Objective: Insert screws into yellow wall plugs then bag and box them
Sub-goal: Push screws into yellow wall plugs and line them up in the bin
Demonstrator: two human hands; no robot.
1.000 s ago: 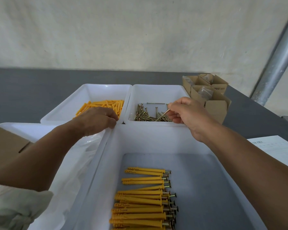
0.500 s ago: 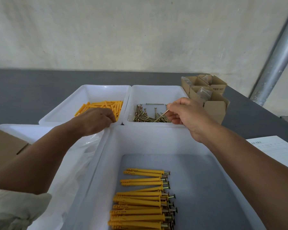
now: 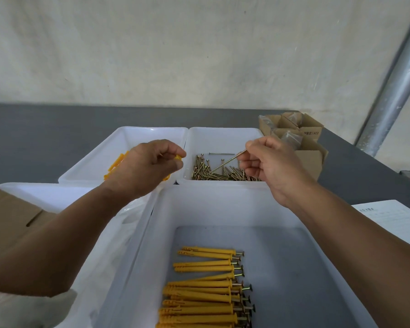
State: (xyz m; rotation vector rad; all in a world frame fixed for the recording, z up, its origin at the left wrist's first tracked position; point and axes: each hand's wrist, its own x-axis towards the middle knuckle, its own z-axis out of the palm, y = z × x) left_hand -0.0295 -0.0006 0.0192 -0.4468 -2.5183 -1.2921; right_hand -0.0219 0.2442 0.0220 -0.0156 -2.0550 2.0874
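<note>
My left hand (image 3: 147, 168) is raised over the far left white bin (image 3: 118, 150) and pinches a yellow wall plug (image 3: 178, 157) whose tip shows between thumb and finger. Loose yellow plugs (image 3: 114, 165) lie in that bin, mostly hidden by the hand. My right hand (image 3: 270, 164) pinches one long screw (image 3: 227, 162) by its head end, its tip slanting down toward the screw pile (image 3: 220, 172) in the far right white bin (image 3: 223, 138). Several assembled plugs with screws (image 3: 204, 290) lie in the near white bin (image 3: 223, 209).
Open cardboard boxes (image 3: 301, 140) with clear bags stand at the back right. A cardboard flap (image 3: 7, 216) and clear plastic bags (image 3: 118, 223) lie in a white bin at the left. Printed paper (image 3: 393, 218) rests at the right. A metal pole (image 3: 395, 76) rises beside the wall.
My left hand has lifted out of the plug bin with a yellow plug and moved right. My right hand has raised the screw slightly above the pile.
</note>
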